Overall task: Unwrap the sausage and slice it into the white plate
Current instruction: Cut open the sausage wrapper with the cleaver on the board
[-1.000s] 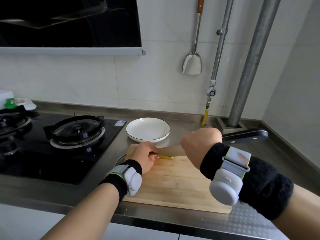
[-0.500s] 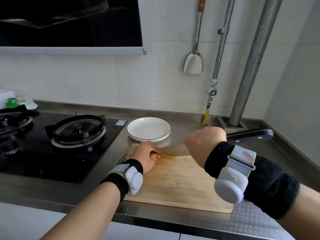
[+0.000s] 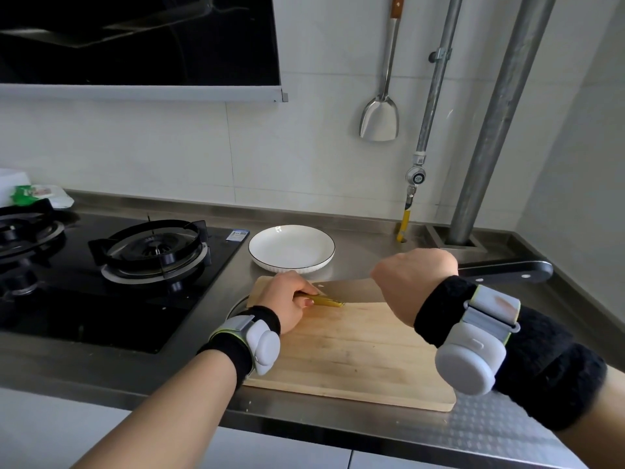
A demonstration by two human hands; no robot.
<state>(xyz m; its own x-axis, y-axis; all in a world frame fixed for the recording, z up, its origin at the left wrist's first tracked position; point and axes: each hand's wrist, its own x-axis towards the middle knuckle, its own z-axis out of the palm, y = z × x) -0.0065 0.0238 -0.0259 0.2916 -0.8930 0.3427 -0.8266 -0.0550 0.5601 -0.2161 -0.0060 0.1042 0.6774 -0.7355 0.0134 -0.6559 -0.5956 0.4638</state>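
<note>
A thin sausage in a yellow wrapper [image 3: 327, 302] lies on the far left part of the wooden cutting board [image 3: 351, 353]. My left hand [image 3: 287, 301] holds it down, and only its right end shows past my fingers. My right hand [image 3: 411, 282] grips a knife with a black handle [image 3: 504, 271]; the broad blade [image 3: 351, 290] stands edge down on the board at the sausage's free end. The empty white plate [image 3: 291, 248] sits just beyond the board.
A black gas hob [image 3: 111, 275] with two burners fills the counter to the left. A steel spatula [image 3: 379, 120] hangs on the tiled wall, and two steel pipes [image 3: 487, 147] rise at the back right. A packet [image 3: 40, 195] lies at far left.
My right hand and the knife have shifted slightly to the right. The left hand and the sausage have stayed in place.
</note>
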